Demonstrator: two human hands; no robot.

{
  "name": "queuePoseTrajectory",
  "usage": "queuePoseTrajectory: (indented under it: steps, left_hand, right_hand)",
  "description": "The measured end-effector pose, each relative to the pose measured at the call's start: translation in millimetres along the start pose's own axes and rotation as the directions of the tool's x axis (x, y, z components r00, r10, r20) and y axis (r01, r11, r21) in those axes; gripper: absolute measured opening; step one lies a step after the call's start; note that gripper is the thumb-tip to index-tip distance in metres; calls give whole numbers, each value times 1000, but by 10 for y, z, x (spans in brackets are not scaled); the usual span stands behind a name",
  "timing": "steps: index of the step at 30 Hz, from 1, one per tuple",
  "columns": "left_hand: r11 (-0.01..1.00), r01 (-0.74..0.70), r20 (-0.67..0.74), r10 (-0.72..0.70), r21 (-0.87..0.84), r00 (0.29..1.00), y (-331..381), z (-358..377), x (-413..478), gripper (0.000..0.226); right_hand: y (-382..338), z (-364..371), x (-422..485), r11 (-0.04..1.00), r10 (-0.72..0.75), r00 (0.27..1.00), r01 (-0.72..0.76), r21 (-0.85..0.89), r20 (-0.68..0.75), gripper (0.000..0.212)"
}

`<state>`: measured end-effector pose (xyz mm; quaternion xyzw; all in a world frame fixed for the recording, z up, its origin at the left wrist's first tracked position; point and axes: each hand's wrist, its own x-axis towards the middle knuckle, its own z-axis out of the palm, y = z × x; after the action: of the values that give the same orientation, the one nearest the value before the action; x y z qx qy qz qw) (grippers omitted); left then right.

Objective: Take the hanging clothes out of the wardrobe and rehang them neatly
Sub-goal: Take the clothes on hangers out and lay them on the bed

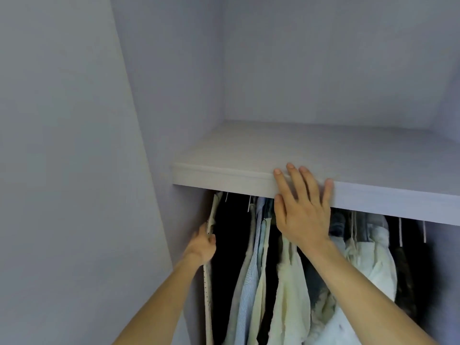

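Note:
Several garments hang on hangers under a pale grey wardrobe shelf [224, 176]. At the far left hangs a thin cream dotted garment [207, 282]; my left hand [201, 246] grips its edge near the top. To its right hang a striped light blue shirt [247, 282], a pale cream top [291, 290] and a white fluffy garment [368, 265]. My right hand [302, 207] lies flat with straight fingers against the shelf's front edge, fingertips over the top. The rail and the hanger hooks are mostly hidden behind the shelf.
The wardrobe's left side panel [74, 170] stands close beside my left arm. Dark garments [404, 277] fill the right end. Two bare hanger hooks [400, 231] show at the right under the shelf. A dark gap [229, 245] separates the leftmost garment from the others.

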<state>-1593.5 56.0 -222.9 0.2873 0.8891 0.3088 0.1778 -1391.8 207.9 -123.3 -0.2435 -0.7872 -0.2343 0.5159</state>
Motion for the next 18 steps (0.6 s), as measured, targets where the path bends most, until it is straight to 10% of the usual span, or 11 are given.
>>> queuePoseTrajectory:
  steps: [18]
  left_hand:
    - [945,-181,-364,74,-271,929,321,121,131,34]
  right_hand:
    - [16,301,-21,996,-26,982,9,-94,-185,60]
